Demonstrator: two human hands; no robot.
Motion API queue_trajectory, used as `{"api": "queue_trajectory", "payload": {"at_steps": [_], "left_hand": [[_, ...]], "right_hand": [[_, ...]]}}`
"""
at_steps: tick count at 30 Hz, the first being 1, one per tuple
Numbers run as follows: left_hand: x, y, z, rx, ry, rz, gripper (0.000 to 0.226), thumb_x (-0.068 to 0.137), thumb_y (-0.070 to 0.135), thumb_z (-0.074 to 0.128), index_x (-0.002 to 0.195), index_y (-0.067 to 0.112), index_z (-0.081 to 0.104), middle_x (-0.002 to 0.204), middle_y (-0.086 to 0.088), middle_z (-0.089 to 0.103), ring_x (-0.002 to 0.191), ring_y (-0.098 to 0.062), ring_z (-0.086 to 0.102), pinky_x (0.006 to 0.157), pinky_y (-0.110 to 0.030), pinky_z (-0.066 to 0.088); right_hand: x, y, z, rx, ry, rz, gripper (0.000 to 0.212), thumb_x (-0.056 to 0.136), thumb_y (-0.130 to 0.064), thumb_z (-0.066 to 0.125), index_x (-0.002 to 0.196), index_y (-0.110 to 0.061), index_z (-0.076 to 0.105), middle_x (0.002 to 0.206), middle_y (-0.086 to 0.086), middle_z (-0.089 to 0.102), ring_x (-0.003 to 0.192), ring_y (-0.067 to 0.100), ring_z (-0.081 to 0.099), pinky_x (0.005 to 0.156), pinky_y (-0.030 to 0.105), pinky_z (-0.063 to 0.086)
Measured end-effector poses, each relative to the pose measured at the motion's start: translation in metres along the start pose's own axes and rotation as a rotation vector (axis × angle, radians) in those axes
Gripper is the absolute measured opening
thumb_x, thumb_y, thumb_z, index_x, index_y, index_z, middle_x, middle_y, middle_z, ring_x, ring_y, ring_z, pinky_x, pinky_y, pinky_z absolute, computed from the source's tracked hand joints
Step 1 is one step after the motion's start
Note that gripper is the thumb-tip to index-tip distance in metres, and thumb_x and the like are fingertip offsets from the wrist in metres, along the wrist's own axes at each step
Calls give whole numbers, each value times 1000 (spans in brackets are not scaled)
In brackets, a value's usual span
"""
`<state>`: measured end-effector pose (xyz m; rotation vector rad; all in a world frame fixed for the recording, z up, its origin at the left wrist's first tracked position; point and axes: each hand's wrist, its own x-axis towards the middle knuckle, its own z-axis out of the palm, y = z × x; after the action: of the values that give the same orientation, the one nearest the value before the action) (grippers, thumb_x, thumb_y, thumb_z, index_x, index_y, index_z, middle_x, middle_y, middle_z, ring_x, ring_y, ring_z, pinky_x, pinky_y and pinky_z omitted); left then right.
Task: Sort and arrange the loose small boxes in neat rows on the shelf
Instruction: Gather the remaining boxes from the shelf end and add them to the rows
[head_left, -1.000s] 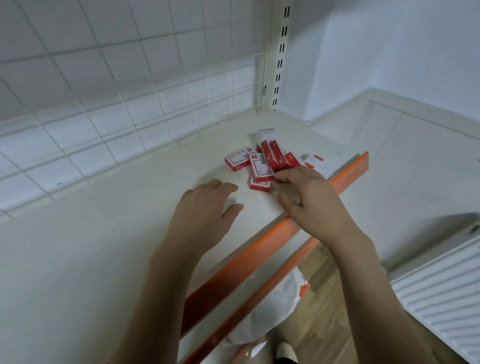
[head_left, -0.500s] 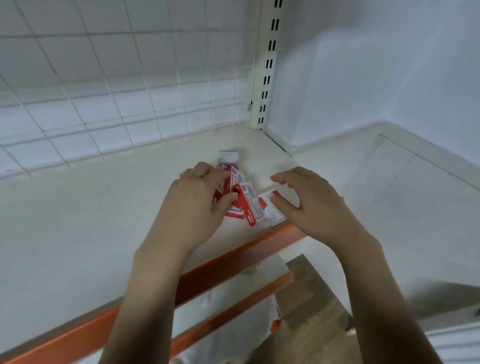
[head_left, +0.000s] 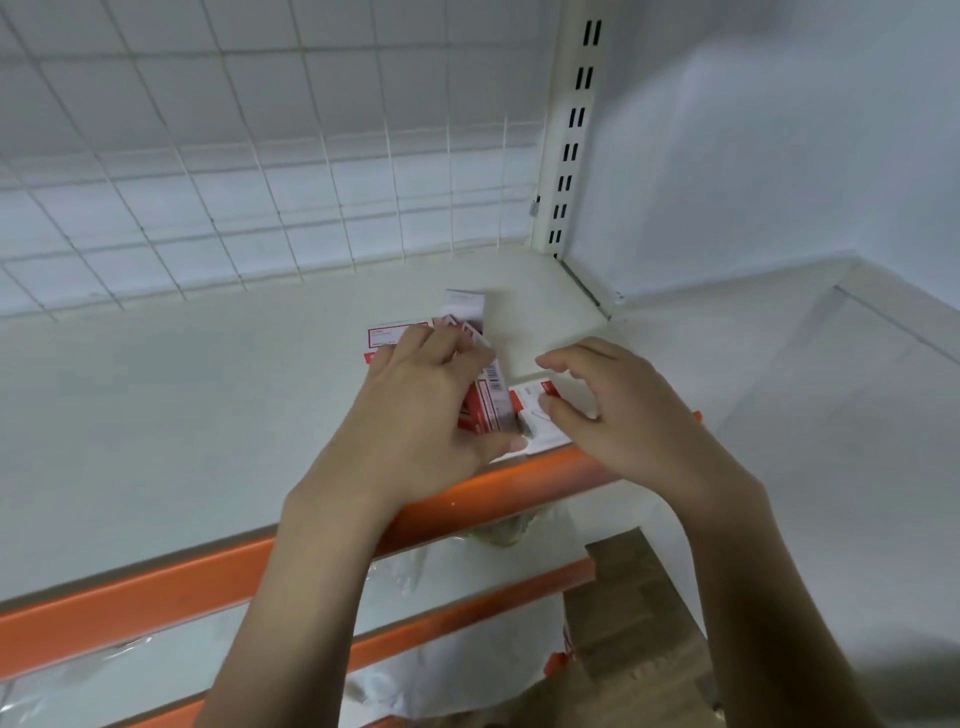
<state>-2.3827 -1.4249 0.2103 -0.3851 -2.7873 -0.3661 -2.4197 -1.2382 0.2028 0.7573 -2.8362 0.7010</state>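
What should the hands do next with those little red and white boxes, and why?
Probably the left hand should set down the small red and white boxes it grips, side by side on the white shelf. They are still jumbled near the orange front edge, and the right hand hovers beside them.

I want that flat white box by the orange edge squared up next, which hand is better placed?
Probably the right hand: its thumb already touches the flat white box, while the left hand grips red boxes.

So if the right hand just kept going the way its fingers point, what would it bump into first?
Probably the red and white boxes that the left hand grips. The right hand has its fingers curled toward them, above a white box lying flat at the shelf edge. Depth is hard to judge.
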Motion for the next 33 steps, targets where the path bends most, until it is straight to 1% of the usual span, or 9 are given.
{"api": "queue_trajectory", "payload": {"at_steps": [5,8,12,16,19,22,26,30,33], "left_hand": [[7,5,4,42,-81,19,79,64,63,54,132,23,49,132,5,44,119,-18,30,96,-32,20],[11,3,8,102,-127,40,77,71,59,62,137,26,41,139,8,36,124,-16,25,97,-29,14],[16,5,10,178,-158,68,78,74,56,62,141,26,35,145,9,33,128,-15,23,95,-28,11],[15,6,2,184,-73,56,70,71,52,68,131,20,50,131,2,49,119,-24,37,90,-33,21],[4,4,-10,161,74,33,68,64,54,60,115,9,63,109,-10,61,98,-37,53,78,-38,34],[-9,1,-19,129,140,-24,74,64,58,48,117,8,61,108,-12,59,93,-37,56,78,-43,42],[-27,2,-22,-6,173,-94,78,64,52,58,128,6,53,114,-13,51,95,-33,57,85,-44,48],[-39,4,-22,-92,223,-146,76,64,26,80,129,1,50,117,-14,44,93,-24,56,82,-31,47],[-48,-2,-25,-126,259,-190,76,67,15,81,132,-1,46,121,-14,39,95,-13,47,83,-24,44]], "right_hand": [[-10,10,0,40,12,-17,37,90,-28,55,126,-22,53,120,-7,54,110,10,50,88,22,38],[-16,13,2,64,13,-19,36,91,-30,54,125,-22,53,118,-8,55,109,8,49,86,20,36],[-19,16,0,89,10,-40,41,88,-35,57,127,-22,52,121,-9,53,114,8,46,91,21,36],[-17,16,-6,86,-65,-58,54,84,-41,61,133,-24,46,130,-11,47,121,8,41,95,24,37],[-13,15,-9,95,-105,-61,62,80,-42,66,135,-25,43,134,-12,44,124,7,37,100,27,37],[-7,13,-8,100,-163,-54,70,77,-42,70,137,-24,40,136,-12,40,126,6,33,103,25,31],[1,11,-3,73,-237,-30,70,77,-46,68,137,-25,41,134,-11,43,125,8,36,101,26,32],[5,7,1,31,-136,-32,58,70,-46,73,119,-24,51,110,-11,53,105,10,48,86,26,39],[8,-2,2,45,-6,-41,56,68,-43,77,112,-23,50,103,-10,50,95,11,50,77,27,42]]}}
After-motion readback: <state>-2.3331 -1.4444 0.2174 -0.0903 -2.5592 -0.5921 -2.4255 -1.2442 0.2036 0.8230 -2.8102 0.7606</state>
